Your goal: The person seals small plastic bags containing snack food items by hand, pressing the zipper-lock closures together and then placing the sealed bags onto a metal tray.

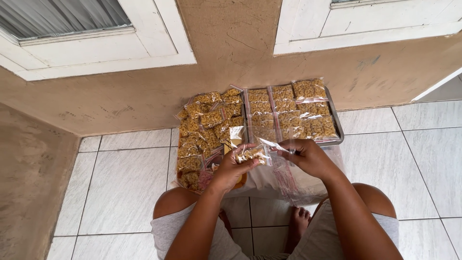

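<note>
Head camera shows us both hands pinching one small clear bag of yellow snacks (252, 154) above our knees: left hand (231, 168) fingers closed on its body, right hand (308, 156) fingers closed on its top edge. Beyond it, filled bags cover a metal tray (339, 130) on the tiled floor (125, 183).

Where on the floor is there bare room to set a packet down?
Bare tiles lie left of the heaped packets, and more right of the metal tray. Crowded: the tray, the heap, between both hands.

Bright even daylight, sharp, edges bowed
</note>
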